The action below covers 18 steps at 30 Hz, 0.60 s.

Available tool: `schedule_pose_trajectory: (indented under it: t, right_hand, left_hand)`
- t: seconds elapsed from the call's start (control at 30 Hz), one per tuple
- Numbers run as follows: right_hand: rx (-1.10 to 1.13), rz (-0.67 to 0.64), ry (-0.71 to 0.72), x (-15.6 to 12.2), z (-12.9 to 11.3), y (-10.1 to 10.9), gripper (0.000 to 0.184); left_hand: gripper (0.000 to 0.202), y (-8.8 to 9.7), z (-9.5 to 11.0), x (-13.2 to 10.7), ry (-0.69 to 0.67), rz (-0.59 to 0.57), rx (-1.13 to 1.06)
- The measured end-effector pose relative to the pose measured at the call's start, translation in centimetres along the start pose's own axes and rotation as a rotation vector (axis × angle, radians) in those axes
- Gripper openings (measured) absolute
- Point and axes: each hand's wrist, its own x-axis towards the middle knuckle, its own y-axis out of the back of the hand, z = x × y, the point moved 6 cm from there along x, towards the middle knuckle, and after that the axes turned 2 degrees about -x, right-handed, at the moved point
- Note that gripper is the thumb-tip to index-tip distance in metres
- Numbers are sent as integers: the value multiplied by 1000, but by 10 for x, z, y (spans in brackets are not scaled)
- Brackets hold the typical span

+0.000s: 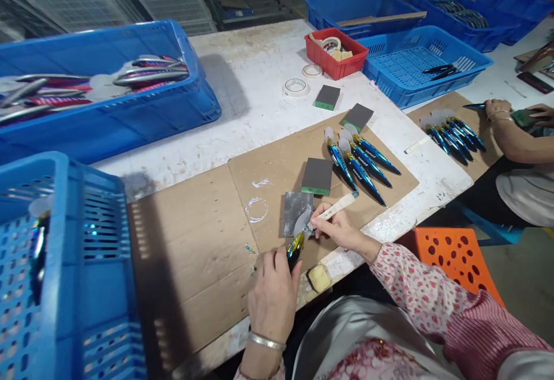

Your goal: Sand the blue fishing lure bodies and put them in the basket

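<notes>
My left hand (273, 290) is closed around a fishing lure (295, 248) with a yellow head, dark body and clear lip. The lip lies over a dark grey sanding block (296, 207). My right hand (340, 231) pinches a flat pale stick (335, 207), its near end at the lure's lip; a small bluish bit shows at its far tip. Beyond that hand, several blue lures (366, 179) with clear lips rest on the cardboard (203, 241). Another sanding block (317, 176), green below and grey on top, sits between. A yellow sponge (319, 278) is by the table's edge.
Blue crates (208, 97) stand on the left, one holding pink and silver lures. Two more sanding blocks (328, 97), tape rolls (295, 86) and a red bin (335, 66) lie farther back. Right, a co-worker's hands (497, 109) work beside more lures; an orange stool (454, 259) stands below.
</notes>
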Motion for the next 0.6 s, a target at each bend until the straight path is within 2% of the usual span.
schedule_pose_trajectory:
  t: [0.3,0.6]
  right_hand:
    - [16,-19,-10,0,-8,-4,40]
    - [-4,5,-6,1,0,-1,38]
  left_hand:
    - [32,2,0,0,2,-16,-21]
    - [32,0,-1,0,9,-22,-8]
